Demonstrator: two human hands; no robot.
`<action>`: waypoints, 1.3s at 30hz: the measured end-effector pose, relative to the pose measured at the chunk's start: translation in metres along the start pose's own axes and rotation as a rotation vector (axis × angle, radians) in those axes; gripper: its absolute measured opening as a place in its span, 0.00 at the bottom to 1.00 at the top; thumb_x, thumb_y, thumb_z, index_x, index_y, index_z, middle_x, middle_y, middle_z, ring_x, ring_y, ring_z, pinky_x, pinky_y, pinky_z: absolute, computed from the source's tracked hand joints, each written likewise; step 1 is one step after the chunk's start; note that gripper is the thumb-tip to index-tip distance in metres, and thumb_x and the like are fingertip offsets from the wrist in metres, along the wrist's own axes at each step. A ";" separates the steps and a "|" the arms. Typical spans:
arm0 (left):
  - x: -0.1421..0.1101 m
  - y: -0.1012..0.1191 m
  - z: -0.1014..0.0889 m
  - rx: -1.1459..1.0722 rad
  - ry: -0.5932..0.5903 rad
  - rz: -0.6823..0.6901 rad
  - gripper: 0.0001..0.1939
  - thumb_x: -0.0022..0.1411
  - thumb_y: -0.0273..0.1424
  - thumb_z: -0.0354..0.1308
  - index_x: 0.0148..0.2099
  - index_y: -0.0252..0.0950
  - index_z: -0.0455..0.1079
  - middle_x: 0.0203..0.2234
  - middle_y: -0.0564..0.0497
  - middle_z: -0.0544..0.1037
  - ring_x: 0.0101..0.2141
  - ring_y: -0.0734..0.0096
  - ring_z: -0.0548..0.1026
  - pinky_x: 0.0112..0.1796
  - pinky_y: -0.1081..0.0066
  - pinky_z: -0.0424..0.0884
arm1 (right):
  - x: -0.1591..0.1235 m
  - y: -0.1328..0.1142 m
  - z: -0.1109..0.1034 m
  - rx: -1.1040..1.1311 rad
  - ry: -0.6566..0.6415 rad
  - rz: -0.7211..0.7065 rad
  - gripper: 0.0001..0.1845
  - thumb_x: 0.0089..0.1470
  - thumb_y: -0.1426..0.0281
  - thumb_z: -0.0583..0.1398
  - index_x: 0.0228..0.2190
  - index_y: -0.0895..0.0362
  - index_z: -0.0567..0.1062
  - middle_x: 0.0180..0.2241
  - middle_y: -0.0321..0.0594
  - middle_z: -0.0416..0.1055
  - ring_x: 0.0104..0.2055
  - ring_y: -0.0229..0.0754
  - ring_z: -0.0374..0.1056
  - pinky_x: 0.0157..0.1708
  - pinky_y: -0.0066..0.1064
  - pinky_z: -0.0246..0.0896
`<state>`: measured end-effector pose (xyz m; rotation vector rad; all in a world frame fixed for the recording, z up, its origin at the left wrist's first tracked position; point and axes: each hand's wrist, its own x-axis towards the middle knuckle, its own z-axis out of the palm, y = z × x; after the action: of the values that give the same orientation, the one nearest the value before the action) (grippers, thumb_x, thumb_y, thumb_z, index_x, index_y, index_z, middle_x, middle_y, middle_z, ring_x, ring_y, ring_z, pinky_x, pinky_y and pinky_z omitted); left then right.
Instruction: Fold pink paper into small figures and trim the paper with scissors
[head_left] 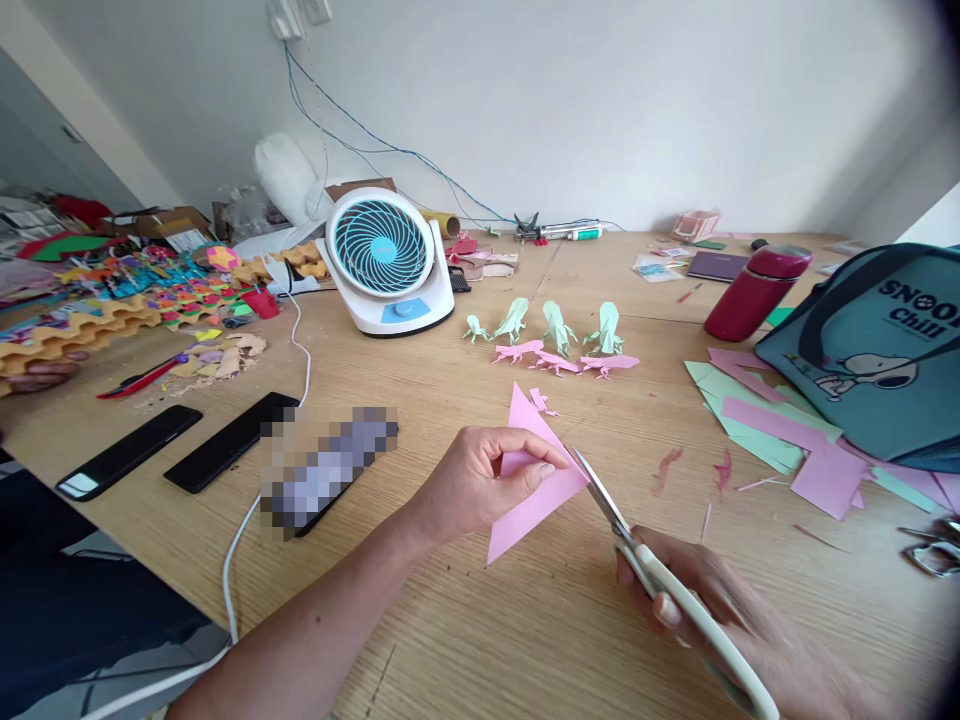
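Observation:
Between thumb and fingers, my left hand (480,485) pinches a folded triangle of pink paper (517,525) above the table. My right hand (697,590) grips scissors with white handles (675,592), their blades pointing up and left. The blade tips lie right beside the triangle's right-hand corner; whether they touch it I cannot tell. Just past the paper lies a small pink cut-paper figure (541,402). Farther back are several folded pink paper figures (555,362) with thin legs, and behind them a row of green ones (555,325).
A white fan (386,262) stands at the back left, with phones (232,440) and a white cable (306,365) nearer. To the right are pink and green paper sheets (825,480), a red flask (757,290) and a teal bag (870,350). Another person's hand (45,372) shows at far left.

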<state>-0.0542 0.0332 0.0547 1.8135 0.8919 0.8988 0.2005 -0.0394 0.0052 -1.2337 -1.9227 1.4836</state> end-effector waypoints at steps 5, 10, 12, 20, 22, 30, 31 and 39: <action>0.000 0.001 0.002 -0.035 -0.002 0.004 0.08 0.63 0.25 0.58 0.41 0.36 0.79 0.38 0.51 0.84 0.41 0.70 0.81 0.44 0.74 0.74 | 0.002 -0.001 0.001 0.022 0.019 -0.014 0.25 0.58 0.45 0.54 0.30 0.55 0.70 0.28 0.37 0.66 0.29 0.39 0.58 0.28 0.30 0.53; -0.001 0.000 0.001 -0.031 0.006 0.028 0.08 0.63 0.26 0.59 0.41 0.37 0.79 0.37 0.51 0.84 0.40 0.71 0.81 0.44 0.75 0.74 | 0.002 -0.003 0.001 0.028 0.039 -0.023 0.24 0.57 0.47 0.56 0.29 0.56 0.71 0.27 0.37 0.67 0.29 0.39 0.59 0.27 0.30 0.52; 0.000 -0.001 0.001 -0.027 0.012 0.030 0.08 0.63 0.27 0.59 0.40 0.37 0.79 0.37 0.51 0.84 0.39 0.71 0.81 0.43 0.75 0.74 | 0.003 -0.003 0.002 0.027 0.033 -0.020 0.24 0.58 0.47 0.56 0.29 0.56 0.70 0.27 0.37 0.66 0.29 0.39 0.58 0.27 0.30 0.51; 0.000 0.000 0.001 -0.027 0.013 0.030 0.07 0.63 0.27 0.59 0.40 0.36 0.79 0.36 0.51 0.83 0.39 0.71 0.81 0.42 0.75 0.74 | 0.002 -0.002 0.003 0.044 0.011 0.021 0.23 0.58 0.48 0.56 0.29 0.55 0.69 0.27 0.36 0.65 0.29 0.39 0.58 0.26 0.29 0.51; 0.000 0.000 0.001 -0.031 0.007 0.027 0.08 0.63 0.26 0.58 0.40 0.36 0.79 0.36 0.51 0.83 0.39 0.72 0.80 0.43 0.75 0.74 | 0.002 -0.004 0.002 0.044 0.018 0.028 0.23 0.57 0.48 0.56 0.28 0.55 0.69 0.27 0.36 0.65 0.29 0.39 0.58 0.26 0.29 0.51; 0.001 -0.002 0.002 0.000 0.042 0.008 0.08 0.61 0.25 0.58 0.39 0.36 0.79 0.35 0.51 0.84 0.37 0.70 0.80 0.43 0.72 0.75 | 0.001 -0.002 0.002 0.030 0.054 0.022 0.22 0.58 0.49 0.56 0.28 0.55 0.70 0.26 0.37 0.66 0.28 0.39 0.59 0.26 0.29 0.52; 0.001 -0.002 0.002 0.004 0.043 0.005 0.08 0.61 0.25 0.58 0.39 0.36 0.79 0.35 0.51 0.84 0.37 0.69 0.80 0.43 0.72 0.75 | 0.001 -0.001 0.002 0.023 0.047 0.025 0.22 0.59 0.49 0.56 0.28 0.55 0.70 0.26 0.37 0.66 0.28 0.39 0.58 0.26 0.29 0.51; 0.001 -0.003 0.000 0.006 0.028 0.018 0.09 0.62 0.24 0.57 0.39 0.36 0.79 0.36 0.51 0.83 0.38 0.72 0.80 0.42 0.75 0.73 | 0.002 0.005 0.002 0.000 0.058 0.013 0.25 0.59 0.47 0.55 0.26 0.55 0.69 0.21 0.35 0.62 0.25 0.38 0.55 0.25 0.30 0.47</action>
<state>-0.0544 0.0350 0.0526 1.8208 0.8980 0.9359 0.1994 -0.0384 -0.0007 -1.2778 -1.8802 1.4385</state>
